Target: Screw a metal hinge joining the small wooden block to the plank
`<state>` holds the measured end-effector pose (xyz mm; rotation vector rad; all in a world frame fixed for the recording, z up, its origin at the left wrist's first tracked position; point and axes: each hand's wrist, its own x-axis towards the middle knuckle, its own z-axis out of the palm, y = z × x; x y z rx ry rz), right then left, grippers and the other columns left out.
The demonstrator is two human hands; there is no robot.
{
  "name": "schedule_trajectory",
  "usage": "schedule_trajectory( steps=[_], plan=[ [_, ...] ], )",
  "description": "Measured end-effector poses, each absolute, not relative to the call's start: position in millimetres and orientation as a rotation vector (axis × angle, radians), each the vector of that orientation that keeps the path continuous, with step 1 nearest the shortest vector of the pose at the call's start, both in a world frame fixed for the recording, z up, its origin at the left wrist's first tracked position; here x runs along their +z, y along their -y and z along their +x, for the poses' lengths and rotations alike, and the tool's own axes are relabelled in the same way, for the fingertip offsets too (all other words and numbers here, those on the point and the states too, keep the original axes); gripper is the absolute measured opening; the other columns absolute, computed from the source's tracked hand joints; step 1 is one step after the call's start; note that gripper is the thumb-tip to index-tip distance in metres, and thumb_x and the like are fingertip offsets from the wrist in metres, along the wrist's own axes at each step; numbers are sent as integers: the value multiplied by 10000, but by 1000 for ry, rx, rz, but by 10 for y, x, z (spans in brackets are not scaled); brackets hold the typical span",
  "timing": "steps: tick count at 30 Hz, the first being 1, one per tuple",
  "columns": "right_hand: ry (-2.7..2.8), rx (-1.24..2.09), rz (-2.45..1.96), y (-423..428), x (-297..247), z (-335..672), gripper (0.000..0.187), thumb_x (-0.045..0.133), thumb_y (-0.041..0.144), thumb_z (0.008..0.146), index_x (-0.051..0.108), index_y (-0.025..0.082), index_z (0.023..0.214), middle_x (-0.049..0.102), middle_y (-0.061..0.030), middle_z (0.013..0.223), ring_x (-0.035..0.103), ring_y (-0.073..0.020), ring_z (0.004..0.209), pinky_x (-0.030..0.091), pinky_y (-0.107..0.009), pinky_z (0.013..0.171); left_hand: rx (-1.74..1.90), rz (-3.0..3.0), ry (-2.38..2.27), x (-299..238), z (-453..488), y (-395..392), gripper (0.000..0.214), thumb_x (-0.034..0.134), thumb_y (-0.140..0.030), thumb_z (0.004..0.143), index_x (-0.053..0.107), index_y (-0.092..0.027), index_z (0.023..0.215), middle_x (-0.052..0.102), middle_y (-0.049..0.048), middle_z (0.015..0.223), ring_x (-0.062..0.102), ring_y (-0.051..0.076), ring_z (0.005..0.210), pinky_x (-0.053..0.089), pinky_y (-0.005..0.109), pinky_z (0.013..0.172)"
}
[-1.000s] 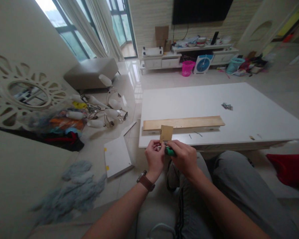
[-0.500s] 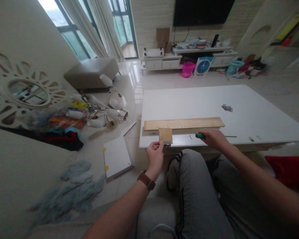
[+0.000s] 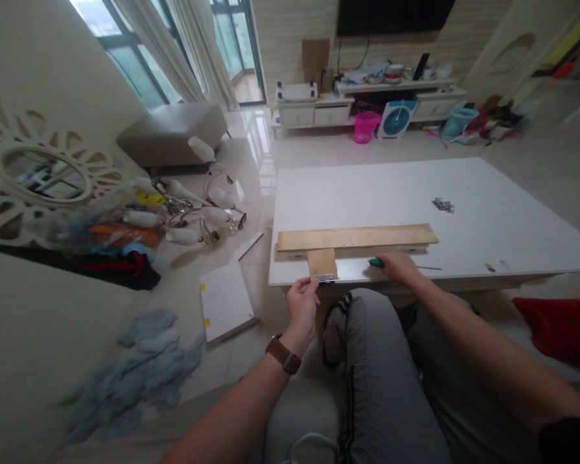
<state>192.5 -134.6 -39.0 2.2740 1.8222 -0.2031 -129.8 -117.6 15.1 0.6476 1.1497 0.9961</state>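
My left hand (image 3: 302, 306) pinches the left end of a small metal hinge (image 3: 326, 279). The hinge lies against the front edge of a small square wooden piece (image 3: 321, 261). Behind that piece, a long wooden board (image 3: 357, 238) stretches across the white table (image 3: 357, 193), and the two meet near the board's left end. Closed around a green-handled screwdriver (image 3: 377, 263), my right hand (image 3: 402, 267) is over the table's front, right of the hinge. The screwdriver's thin shaft points right, away from the wooden piece.
A pile of screws (image 3: 443, 205) lies on the table's right half. Small bits (image 3: 490, 267) are near its front edge. A white panel (image 3: 227, 301) rests on the floor at left, with a chandelier (image 3: 198, 212) beyond it. A red cloth (image 3: 555, 328) is at right.
My right hand has moved left with the screwdriver, closer to the small wooden piece. My left hand stays at the hinge; the hinge and piece look slightly turned. The view has tilted a little.
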Motion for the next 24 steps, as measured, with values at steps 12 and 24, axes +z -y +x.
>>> schedule_trajectory(
  steps=[12, 24],
  plan=[
    [-1838, -109, 2405, 1382, -160, 1716, 226, 547, 299, 956, 733, 206, 1043, 796, -141, 1040, 717, -278, 905, 357, -326, 673, 941, 634, -1143, 78, -1307, 1203, 504, 924, -473, 599, 671, -134, 874, 540, -72, 524, 453, 76, 495, 317, 231, 536],
    [-2562, -914, 2548, 1489, 656, 1220, 301, 696, 483, 881, 760, 189, 903, 750, -35, 790, 649, -204, 747, 458, -312, 709, 786, 709, -952, 107, -1262, 1306, 454, 983, -416, 585, 722, -136, 831, 773, 56, 813, 677, 127, 731, 510, 225, 677]
  ],
)
